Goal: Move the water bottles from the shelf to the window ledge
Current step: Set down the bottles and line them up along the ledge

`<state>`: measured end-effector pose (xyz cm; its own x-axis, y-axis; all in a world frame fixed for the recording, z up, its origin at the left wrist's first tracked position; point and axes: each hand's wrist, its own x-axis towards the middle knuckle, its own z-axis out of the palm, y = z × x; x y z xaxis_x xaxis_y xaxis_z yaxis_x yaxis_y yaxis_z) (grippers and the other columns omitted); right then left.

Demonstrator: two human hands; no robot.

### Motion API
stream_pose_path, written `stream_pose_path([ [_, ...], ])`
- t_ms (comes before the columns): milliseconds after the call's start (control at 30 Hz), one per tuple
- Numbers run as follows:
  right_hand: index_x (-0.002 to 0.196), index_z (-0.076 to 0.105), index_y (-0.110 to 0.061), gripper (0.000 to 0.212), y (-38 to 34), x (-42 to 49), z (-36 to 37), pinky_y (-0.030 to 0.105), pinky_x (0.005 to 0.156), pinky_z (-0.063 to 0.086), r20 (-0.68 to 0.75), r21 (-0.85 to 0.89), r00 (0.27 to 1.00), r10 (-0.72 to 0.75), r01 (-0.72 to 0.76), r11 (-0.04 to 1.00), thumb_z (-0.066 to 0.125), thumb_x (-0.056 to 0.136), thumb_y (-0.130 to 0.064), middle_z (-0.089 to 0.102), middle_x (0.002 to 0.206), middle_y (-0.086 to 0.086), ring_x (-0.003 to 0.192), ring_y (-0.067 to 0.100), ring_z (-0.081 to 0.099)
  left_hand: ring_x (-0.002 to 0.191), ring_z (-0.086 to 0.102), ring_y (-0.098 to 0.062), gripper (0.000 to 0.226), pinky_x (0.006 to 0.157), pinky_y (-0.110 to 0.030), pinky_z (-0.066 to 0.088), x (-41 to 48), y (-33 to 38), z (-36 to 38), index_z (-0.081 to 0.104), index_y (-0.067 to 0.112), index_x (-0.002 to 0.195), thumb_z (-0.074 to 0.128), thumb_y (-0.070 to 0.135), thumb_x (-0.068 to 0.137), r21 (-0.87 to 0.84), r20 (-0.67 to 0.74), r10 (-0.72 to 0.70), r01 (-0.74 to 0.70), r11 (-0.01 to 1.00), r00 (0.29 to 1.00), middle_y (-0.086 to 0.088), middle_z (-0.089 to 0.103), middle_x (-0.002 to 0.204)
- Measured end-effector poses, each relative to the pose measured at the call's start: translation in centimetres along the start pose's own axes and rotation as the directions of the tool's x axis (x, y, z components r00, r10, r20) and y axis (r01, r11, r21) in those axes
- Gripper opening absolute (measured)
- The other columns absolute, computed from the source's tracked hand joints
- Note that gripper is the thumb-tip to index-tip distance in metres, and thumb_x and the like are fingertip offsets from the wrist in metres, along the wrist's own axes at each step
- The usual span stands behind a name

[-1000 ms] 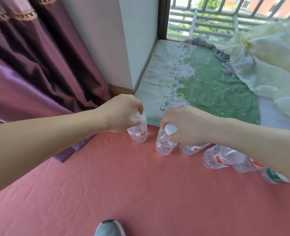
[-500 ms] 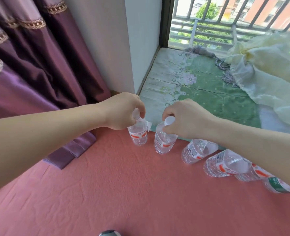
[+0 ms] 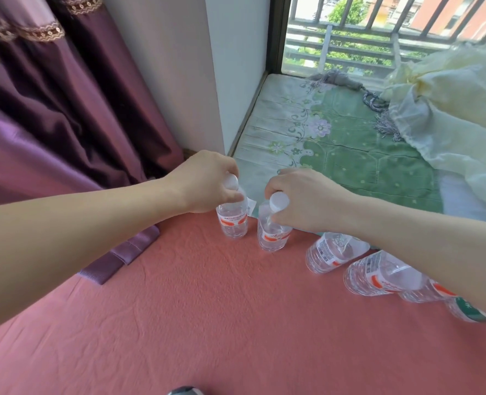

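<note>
Several clear water bottles with red-and-white labels stand in a row on the pink cloth surface [image 3: 207, 323]. My left hand [image 3: 204, 182] grips the neck of the leftmost bottle [image 3: 232, 222] just under its white cap. My right hand [image 3: 301, 201] grips the neck of the second bottle [image 3: 273, 235], whose white cap shows between thumb and fingers. More bottles [image 3: 331, 252] [image 3: 378, 277] stand further right, partly hidden under my right forearm. The window ledge [image 3: 350, 155], covered with a green flowered cloth, lies just beyond the row.
Purple curtains [image 3: 51, 104] hang at the left beside a white wall corner [image 3: 207, 81]. A pale yellow sheer fabric [image 3: 450, 109] is heaped on the ledge's right side. Barred window [image 3: 378, 29] behind the ledge. A green-labelled bottle [image 3: 469, 310] ends the row.
Both hands keep their grip on the same two bottles. The hands and bottles sit slightly farther forward toward the ledge than a second ago; the view has tilted up a little.
</note>
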<state>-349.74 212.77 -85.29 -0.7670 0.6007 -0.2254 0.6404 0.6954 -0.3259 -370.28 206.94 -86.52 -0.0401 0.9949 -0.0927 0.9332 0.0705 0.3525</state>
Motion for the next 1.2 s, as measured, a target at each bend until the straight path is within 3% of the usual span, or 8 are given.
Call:
stream_pose_path([
  [133, 0.109, 0.068, -0.027, 0.035, 0.1, -0.3, -0.4, 0.036, 0.086, 0.048, 0.037, 0.002, 0.999, -0.022, 0.022, 1.000, 0.065, 0.076, -0.016, 0.062, 0.107, -0.003, 0.099, 0.020, 0.055, 0.083, 0.053, -0.012, 0.034, 0.071, -0.025, 0.038, 0.0, -0.1, 0.0, 0.071, 0.018, 0.104, 0.076, 0.041, 0.079, -0.004, -0.020, -0.011, 0.011, 1.000, 1.000, 0.004, 0.067, 0.096],
  [300, 0.108, 0.070, -0.023, 0.034, 0.5, -0.4, -0.8, 0.041, 0.090, 0.049, -0.001, 0.033, 1.000, 0.011, -0.011, 0.999, 0.067, 0.075, -0.019, 0.066, 0.110, -0.001, 0.104, 0.022, 0.058, 0.089, 0.050, -0.011, 0.030, 0.077, -0.025, 0.038, -0.1, 0.1, -0.9, 0.072, 0.021, 0.110, 0.074, 0.028, 0.080, 0.015, 0.031, 0.006, -0.006, 1.000, 1.000, 0.008, 0.060, 0.099],
  [500, 0.106, 0.071, -0.023, 0.032, 0.9, -0.2, -0.5, 0.039, 0.087, 0.050, -0.032, 0.043, 0.998, 0.053, -0.052, 0.998, 0.070, 0.074, -0.022, 0.066, 0.105, -0.001, 0.099, 0.021, 0.057, 0.092, 0.057, -0.014, 0.034, 0.082, -0.031, 0.049, -0.2, 0.1, -1.3, 0.073, 0.030, 0.097, 0.060, 0.005, 0.079, 0.011, 0.110, 0.040, -0.042, 0.999, 0.993, 0.011, 0.057, 0.097],
  [633, 0.105, 0.071, -0.025, 0.033, 0.9, -0.1, -0.3, 0.040, 0.085, 0.051, -0.040, 0.057, 0.997, 0.061, -0.059, 0.997, 0.071, 0.072, -0.023, 0.065, 0.103, -0.001, 0.097, 0.021, 0.057, 0.090, 0.053, -0.012, 0.020, 0.076, -0.027, 0.040, -0.2, 0.1, -0.8, 0.072, 0.030, 0.098, 0.073, 0.023, 0.079, 0.025, 0.106, 0.046, -0.049, 0.999, 0.993, 0.016, 0.053, 0.090],
  [800, 0.098, 0.070, -0.028, 0.027, 1.0, -0.1, 0.3, 0.043, 0.083, 0.052, -0.044, 0.086, 0.998, 0.054, -0.050, 0.995, 0.070, 0.071, -0.024, 0.062, 0.099, -0.004, 0.094, 0.022, 0.058, 0.083, 0.058, -0.013, 0.035, 0.073, -0.031, 0.048, 0.0, -0.2, -0.8, 0.070, 0.022, 0.101, 0.078, 0.043, 0.075, 0.022, -0.003, -0.052, 0.052, 0.998, 0.999, 0.009, 0.064, 0.089],
  [1000, 0.097, 0.069, -0.026, 0.025, 1.2, -0.3, 0.3, 0.041, 0.082, 0.051, -0.044, 0.086, 0.999, 0.024, -0.020, 0.996, 0.070, 0.072, -0.024, 0.061, 0.096, -0.005, 0.091, 0.020, 0.056, 0.087, 0.053, -0.011, 0.034, 0.077, -0.026, 0.043, 0.0, -0.1, -0.8, 0.072, 0.018, 0.109, 0.077, 0.031, 0.078, 0.019, 0.000, -0.032, 0.032, 0.999, 0.999, 0.004, 0.068, 0.104],
  [1100, 0.098, 0.069, -0.025, 0.026, 1.3, -0.4, 0.3, 0.039, 0.084, 0.050, -0.047, 0.084, 0.999, 0.017, -0.013, 0.996, 0.071, 0.073, -0.024, 0.061, 0.096, -0.004, 0.091, 0.020, 0.056, 0.086, 0.049, -0.010, 0.032, 0.076, -0.024, 0.037, -0.1, 0.1, -0.9, 0.072, 0.021, 0.109, 0.076, 0.021, 0.077, 0.024, 0.017, -0.008, 0.008, 1.000, 1.000, 0.009, 0.061, 0.097],
  [1200, 0.099, 0.070, -0.025, 0.026, 1.3, -0.5, 0.3, 0.038, 0.083, 0.049, -0.048, 0.092, 0.999, 0.014, -0.010, 0.996, 0.070, 0.073, -0.023, 0.062, 0.097, -0.004, 0.093, 0.021, 0.057, 0.089, 0.056, -0.014, 0.029, 0.079, -0.031, 0.046, -0.1, 0.2, -0.9, 0.073, 0.028, 0.103, 0.070, 0.014, 0.078, 0.023, 0.046, 0.013, -0.014, 1.000, 0.999, 0.011, 0.059, 0.096],
])
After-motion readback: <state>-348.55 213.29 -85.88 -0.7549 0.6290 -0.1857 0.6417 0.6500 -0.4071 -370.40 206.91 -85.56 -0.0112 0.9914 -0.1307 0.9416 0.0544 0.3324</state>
